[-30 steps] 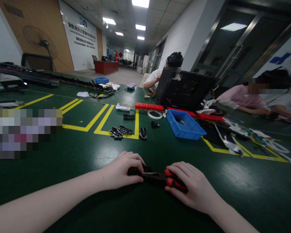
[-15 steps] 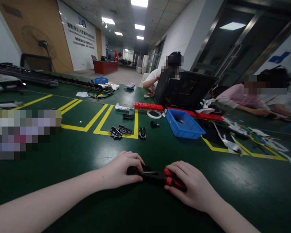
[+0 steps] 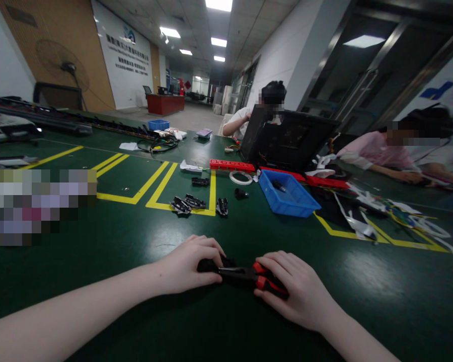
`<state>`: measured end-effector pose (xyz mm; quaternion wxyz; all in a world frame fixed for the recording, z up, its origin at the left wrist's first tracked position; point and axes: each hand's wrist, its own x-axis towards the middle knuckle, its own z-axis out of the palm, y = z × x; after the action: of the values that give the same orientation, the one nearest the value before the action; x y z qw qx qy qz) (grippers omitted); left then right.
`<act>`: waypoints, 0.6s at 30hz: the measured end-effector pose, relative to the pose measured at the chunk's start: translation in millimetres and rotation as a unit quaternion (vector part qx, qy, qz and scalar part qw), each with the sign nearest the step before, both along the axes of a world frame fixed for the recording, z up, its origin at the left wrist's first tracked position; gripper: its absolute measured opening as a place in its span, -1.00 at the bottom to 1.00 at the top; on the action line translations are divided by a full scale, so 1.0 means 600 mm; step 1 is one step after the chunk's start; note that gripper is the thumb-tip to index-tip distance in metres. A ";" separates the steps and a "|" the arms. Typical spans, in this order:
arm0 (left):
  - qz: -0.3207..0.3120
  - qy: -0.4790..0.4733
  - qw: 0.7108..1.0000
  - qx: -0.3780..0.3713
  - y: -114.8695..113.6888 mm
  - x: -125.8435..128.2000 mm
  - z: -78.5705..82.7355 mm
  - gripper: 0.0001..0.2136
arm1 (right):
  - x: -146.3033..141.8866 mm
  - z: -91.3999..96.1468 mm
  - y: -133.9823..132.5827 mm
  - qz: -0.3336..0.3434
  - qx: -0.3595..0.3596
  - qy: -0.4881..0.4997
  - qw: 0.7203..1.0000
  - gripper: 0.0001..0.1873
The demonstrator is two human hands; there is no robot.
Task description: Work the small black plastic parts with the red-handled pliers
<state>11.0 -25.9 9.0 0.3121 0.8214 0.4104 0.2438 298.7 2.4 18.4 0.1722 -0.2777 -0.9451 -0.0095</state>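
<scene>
My left hand (image 3: 194,264) is closed around a small black part (image 3: 208,265), its fingers covering much of it. My right hand (image 3: 292,289) grips the red-and-black handles of a pair of pliers (image 3: 245,273). The pliers point left, and their jaws reach the black part beside my left thumb and fingertips. Whether the jaws are clamped on it I cannot tell. Beyond my hands lie several black-and-silver pieces (image 3: 180,205) on the green table (image 3: 166,322), along with a short black cylindrical piece (image 3: 241,193).
A blue tray (image 3: 287,193) with a dark item inside stands beyond my right hand. Red strips (image 3: 232,165), a white ring (image 3: 240,178) and a large black casing (image 3: 287,136) lie farther back. Cables and white scraps (image 3: 400,213) spread at right. Two people sit across the table.
The pliers and my right hand have shifted slightly left, toward my left hand. My left hand keeps its hold on the black part.
</scene>
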 end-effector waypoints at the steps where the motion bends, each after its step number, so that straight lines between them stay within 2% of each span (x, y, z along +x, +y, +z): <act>1: 0.001 -0.001 1.000 0.000 0.000 0.001 0.001 -0.92 | -0.001 0.001 0.000 0.000 0.001 -0.001 1.000 -0.60; 18: 0.006 -0.006 1.000 0.009 -0.003 0.001 -0.001 -0.94 | -0.003 0.001 0.003 0.034 0.108 0.029 0.993 -0.57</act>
<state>11.5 -27.8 8.5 0.3063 0.8201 0.4111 0.2543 296.9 4.3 18.8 0.2282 -0.2253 -0.9422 -0.0973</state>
